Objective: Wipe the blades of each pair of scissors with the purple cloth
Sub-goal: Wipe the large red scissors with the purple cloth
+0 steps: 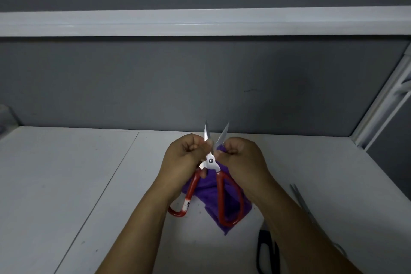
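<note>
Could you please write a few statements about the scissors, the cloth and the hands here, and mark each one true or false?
1. The red scissors are held up with their blades apart. True.
2. The purple cloth lies flat on the table, untouched. False: the right hand grips it against one blade.
3. The left hand pinches the other blade. True.
4. The black scissors are held in a hand. False: they lie on the table beside the right forearm.

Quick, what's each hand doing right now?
Left hand: pinches the scissors by one blade.
Right hand: grips the cloth around the other blade.
</note>
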